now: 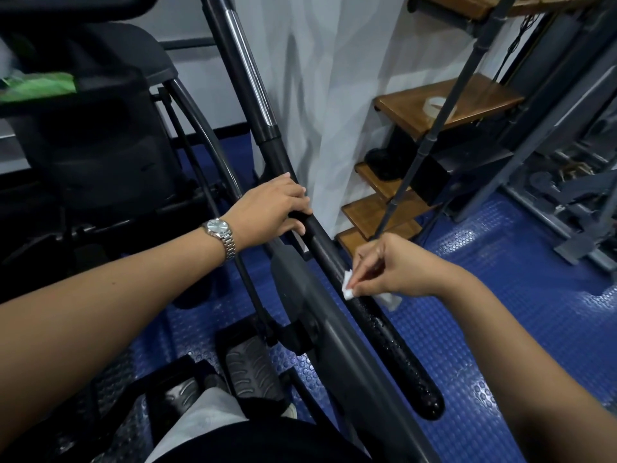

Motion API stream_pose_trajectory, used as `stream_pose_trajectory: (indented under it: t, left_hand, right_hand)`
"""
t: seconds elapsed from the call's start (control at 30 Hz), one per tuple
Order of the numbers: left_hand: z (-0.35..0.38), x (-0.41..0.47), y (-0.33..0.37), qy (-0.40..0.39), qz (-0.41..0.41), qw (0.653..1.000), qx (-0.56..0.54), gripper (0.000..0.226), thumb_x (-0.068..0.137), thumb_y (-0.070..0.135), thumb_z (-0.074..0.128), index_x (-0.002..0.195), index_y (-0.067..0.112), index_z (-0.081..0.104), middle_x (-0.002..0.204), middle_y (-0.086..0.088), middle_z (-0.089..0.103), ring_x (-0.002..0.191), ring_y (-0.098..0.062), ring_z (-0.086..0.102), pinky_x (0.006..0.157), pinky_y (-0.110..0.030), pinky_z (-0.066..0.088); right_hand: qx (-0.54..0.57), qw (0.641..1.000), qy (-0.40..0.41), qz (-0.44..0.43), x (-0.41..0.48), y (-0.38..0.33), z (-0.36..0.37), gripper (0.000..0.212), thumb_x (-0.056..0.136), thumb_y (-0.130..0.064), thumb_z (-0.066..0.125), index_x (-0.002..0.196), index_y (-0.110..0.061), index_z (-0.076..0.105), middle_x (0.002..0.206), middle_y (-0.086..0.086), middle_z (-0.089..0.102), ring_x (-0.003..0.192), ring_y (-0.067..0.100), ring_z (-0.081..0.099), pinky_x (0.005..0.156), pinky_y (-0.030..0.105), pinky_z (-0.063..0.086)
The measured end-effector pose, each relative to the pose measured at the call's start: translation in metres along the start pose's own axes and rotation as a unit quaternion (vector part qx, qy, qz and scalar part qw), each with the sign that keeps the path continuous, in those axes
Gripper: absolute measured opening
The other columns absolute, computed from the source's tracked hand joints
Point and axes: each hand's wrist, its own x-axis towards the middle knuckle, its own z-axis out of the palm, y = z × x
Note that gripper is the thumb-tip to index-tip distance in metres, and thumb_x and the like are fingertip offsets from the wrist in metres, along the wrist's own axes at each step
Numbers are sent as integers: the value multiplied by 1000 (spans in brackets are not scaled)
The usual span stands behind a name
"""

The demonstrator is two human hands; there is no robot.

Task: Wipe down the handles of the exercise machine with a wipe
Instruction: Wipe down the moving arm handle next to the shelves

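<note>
while the left hand (272,208) clamps the stiff handle (393,349) mid-frame, the right hand (392,270) pinches the soft, limp wipe (348,287), likely best held bunched.

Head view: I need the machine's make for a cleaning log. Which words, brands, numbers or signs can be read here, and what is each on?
No text can be read in this view.
Dial of the watch: markings too small to read.
Surface of the green item at far left: blurred, unreadable.
Black handle and white wipe: no print or label shows.
</note>
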Motion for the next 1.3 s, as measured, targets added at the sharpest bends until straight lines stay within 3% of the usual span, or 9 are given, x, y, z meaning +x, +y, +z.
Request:
stream_pose_trajectory:
  t: [0.13,0.37,0.57,0.73,0.83,1.0,1.1,1.2,1.3]
  left_hand:
    - [0,0,1,-3,-3,1000,3,39,77,42,70,107,16,69,102,1,64,104,-20,53,94,-45,45]
    - [-2,-1,3,-9,-6,1000,4,39,78,39,70,108,15,69,100,0,63,102,-20,52,96,-44,44]
    - [-3,-2,5,-15,-11,1000,7,38,77,39,70,108,17,68,100,1,63,103,-20,52,92,-45,46]
    - [-3,-2,5,-20,-16,1000,5,39,78,40,69,109,17,68,101,2,62,104,-19,52,94,-44,46]
    - [-3,-3,5,-15,-16,1000,4,39,78,41,69,109,17,68,100,2,62,105,-19,52,94,-45,46]
    - [-4,-3,7,-15,-12,1000,9,38,78,39,70,108,16,68,99,0,62,104,-21,52,94,-46,45]
    - [-5,-3,7,-20,-13,1000,11,39,79,40,69,111,17,67,101,1,62,106,-20,52,96,-44,44]
    - [-4,-4,7,-19,-12,1000,9,39,80,39,68,112,16,67,103,1,62,108,-20,51,97,-44,44]
    - [-3,-5,6,-16,-8,1000,10,39,80,38,69,112,16,67,104,1,62,108,-20,52,98,-44,43]
  right_hand:
    - [1,995,91,-30,22,-2,9,7,73,-24,82,79,-27,79,76,4,63,75,24,63,73,45,54]
    - [-124,991,-44,-5,4,-8,5,6,76,-21,79,78,-27,78,78,-3,58,62,4,51,56,24,45]
    - [-146,982,101,-67,33,-11,19,9,80,-30,75,84,-23,79,77,-8,54,71,9,57,68,39,52]
    - [-246,967,-4,-69,10,-12,23,6,80,-22,71,77,-21,76,81,-11,47,72,6,52,67,36,50]
    - [-202,977,-43,-49,5,-13,16,4,76,-19,74,78,-21,78,79,-9,50,73,9,54,68,36,51]
    - [-129,988,60,-61,22,-12,19,6,79,-25,76,84,-24,79,78,-7,53,69,12,55,65,37,50]
    - [-118,992,20,-49,10,-5,21,5,77,-22,77,81,-25,79,80,-6,52,71,16,54,64,40,50]
    - [-67,996,-53,-10,-9,0,12,7,75,-16,79,79,-23,79,84,7,55,73,25,55,64,42,52]
    - [7,1000,-1,-7,-10,2,9,8,73,-25,81,80,-25,79,84,12,57,67,17,51,64,32,50]
